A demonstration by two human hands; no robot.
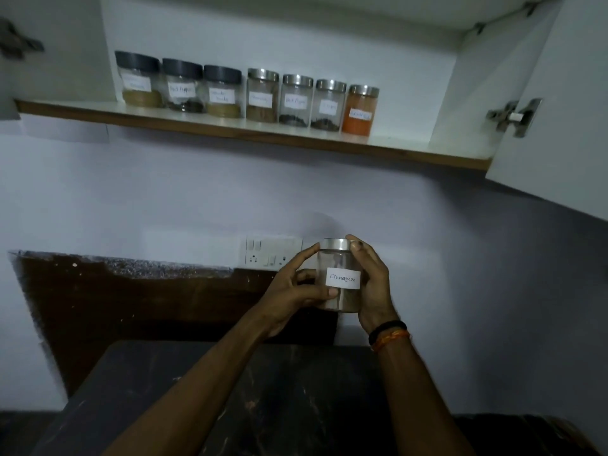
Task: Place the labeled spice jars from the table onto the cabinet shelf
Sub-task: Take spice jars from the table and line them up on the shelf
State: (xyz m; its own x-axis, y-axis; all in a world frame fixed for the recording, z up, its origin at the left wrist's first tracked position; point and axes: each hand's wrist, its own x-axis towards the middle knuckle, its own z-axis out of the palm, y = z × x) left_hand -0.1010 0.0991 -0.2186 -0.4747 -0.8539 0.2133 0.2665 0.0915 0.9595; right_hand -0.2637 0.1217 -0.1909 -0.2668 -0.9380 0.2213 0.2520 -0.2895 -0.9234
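While your left hand (289,296) and right hand (373,291) both clasp upright cinnamon jar (340,278), free shelf (404,147) spot lies up-right, beside orange-filled jar (359,110); right hand nearer.

Both arms raised forward, left hand (289,291) and right hand (373,284) curled in grip
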